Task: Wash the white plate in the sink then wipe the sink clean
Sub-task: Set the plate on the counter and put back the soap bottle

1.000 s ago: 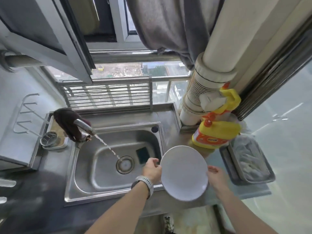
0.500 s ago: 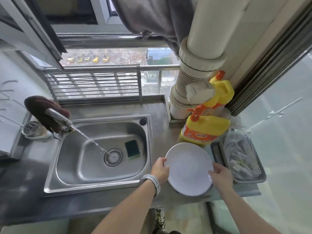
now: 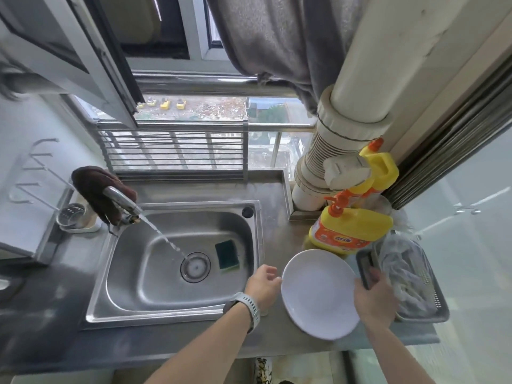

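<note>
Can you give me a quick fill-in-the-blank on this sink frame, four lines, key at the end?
1. The white plate lies on the counter to the ____ of the sink.
2. The tap is ____, with water landing at the drain.
3. The green sponge lies ____ the sink.
4. The right hand grips the plate's ____; the left hand holds nothing.

Missing words: right; running; inside; rim
</note>
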Demonstrator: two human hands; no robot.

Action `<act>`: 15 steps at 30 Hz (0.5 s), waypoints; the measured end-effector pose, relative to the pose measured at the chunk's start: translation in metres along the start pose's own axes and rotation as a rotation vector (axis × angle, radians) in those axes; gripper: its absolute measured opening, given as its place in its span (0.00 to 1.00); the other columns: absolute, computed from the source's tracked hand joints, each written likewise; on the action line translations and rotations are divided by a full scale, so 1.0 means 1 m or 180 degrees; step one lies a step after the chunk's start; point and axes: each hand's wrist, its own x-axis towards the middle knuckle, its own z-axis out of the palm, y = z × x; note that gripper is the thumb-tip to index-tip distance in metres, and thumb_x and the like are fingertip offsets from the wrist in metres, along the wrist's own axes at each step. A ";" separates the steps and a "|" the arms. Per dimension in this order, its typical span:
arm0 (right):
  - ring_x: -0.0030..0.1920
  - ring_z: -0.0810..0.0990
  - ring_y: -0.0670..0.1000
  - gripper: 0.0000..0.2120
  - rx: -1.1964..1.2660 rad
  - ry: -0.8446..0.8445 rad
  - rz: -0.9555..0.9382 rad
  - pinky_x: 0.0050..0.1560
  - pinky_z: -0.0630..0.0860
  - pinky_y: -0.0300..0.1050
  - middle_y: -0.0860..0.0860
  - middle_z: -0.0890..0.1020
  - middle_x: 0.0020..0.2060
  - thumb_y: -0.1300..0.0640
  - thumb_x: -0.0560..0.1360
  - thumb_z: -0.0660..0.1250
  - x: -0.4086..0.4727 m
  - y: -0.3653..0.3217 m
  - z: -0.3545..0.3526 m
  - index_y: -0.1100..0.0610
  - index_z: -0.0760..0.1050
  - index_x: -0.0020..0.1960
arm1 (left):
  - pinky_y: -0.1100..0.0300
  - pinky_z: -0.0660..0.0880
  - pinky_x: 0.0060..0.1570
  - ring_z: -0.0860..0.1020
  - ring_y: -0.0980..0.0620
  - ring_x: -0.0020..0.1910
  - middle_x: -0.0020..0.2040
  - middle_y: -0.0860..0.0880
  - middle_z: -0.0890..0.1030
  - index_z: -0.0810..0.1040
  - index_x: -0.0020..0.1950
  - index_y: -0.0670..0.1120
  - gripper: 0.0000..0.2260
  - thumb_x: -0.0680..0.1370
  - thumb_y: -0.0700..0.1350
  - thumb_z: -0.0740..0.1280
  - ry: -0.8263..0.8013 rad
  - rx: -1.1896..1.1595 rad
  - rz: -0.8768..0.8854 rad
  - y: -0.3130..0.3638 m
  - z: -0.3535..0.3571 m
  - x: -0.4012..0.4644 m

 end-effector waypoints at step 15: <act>0.67 0.72 0.60 0.22 -0.2040 -0.0185 -0.2469 0.64 0.72 0.54 0.56 0.74 0.69 0.61 0.75 0.64 0.084 -0.110 -0.074 0.54 0.74 0.69 | 0.48 0.82 0.57 0.83 0.48 0.55 0.63 0.46 0.79 0.66 0.71 0.64 0.25 0.76 0.48 0.67 -0.0554 -0.1591 0.0511 0.164 0.056 -0.020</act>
